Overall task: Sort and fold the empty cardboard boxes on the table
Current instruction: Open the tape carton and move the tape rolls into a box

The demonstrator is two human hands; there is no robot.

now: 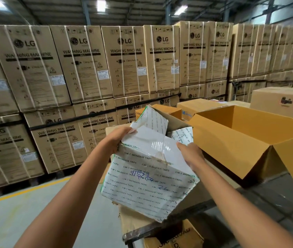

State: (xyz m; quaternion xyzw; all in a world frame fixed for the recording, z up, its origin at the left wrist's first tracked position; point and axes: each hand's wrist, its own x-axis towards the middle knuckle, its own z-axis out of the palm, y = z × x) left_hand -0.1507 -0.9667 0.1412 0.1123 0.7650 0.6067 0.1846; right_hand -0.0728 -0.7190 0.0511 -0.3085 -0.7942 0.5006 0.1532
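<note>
You've got white tape box (147,176) up over table (276,197) near edge, tilted, open top away from you. L hand (119,140) fingers curl on top-left flap, R hand (190,154) grips top-right rim; box btwn both, equally near.

White printed box (149,178) tilted, flaps open, above table edge (169,225).

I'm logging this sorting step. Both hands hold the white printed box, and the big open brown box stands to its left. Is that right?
Not quite. The head view shows the brown box to the right of the white box, not to its left. The rest stands: the left hand and right hand both hold the white box.
</note>
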